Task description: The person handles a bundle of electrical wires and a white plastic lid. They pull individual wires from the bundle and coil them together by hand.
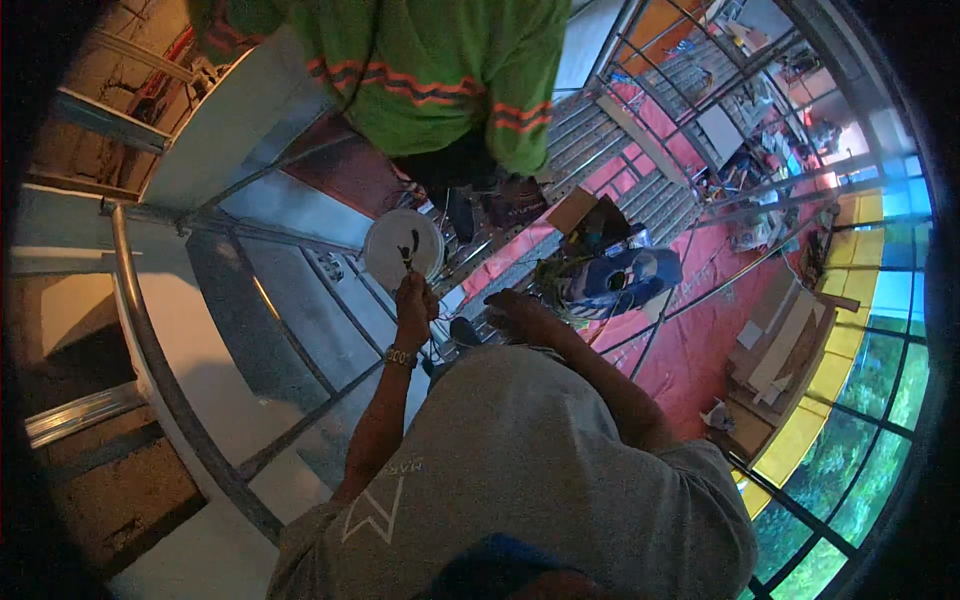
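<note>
"So, what do our hands have?"

"Our left hand [413, 298] looks clamped on a slim dark tool [407, 258], whose far end reaches over a round white disc [383, 252]. We can't tell whether the two touch. Our right hand [522, 314] hangs just left of a blue container [652, 275], fingers bent; whether they grip anything, we can't tell."

"How will the tool handle?"

"Light and stiff, we'd guess, and best held at the near end, where our fingers are. The disc is probably rigid and a little slippery, so we'd take it by the rim."

"And how do they look?"

"The tool shows a small pale stretch just past our fingers, then goes dark; the disc is dull white with dark marks or shadows. Beyond it is a co-worker in a green top [430, 45] with orange bands, and pink sheeting [690, 360] spreads to our right."
</note>
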The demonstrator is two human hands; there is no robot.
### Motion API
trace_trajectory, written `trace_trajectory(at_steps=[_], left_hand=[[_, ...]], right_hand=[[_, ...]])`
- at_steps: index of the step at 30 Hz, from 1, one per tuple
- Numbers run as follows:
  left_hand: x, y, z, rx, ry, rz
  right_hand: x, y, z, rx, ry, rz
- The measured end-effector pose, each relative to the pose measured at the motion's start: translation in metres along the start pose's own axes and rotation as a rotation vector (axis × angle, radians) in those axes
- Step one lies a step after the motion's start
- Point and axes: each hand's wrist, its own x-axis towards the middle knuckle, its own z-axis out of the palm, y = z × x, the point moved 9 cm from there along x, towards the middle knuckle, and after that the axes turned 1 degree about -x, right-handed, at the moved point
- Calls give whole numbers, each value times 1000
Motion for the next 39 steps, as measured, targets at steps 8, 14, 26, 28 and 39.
trace_trajectory(at_steps=[8,14,26,28,39], left_hand=[[41,-53,-58,-83,185,34],[58,-72,-47,467,192,460],[59,-95,-28,652,185,530],[71,-139,-51,61,315,-36],[80,-140,-62,-159,32,-99]], right_hand=[[14,-13,-16,37,-55,57],[-2,-15,-7,-208,-35,-27],[-39,-17,-58,60,48,176],[-39,-14,-62,-4,28,161],[-64,21,-56,-75,253,81]])
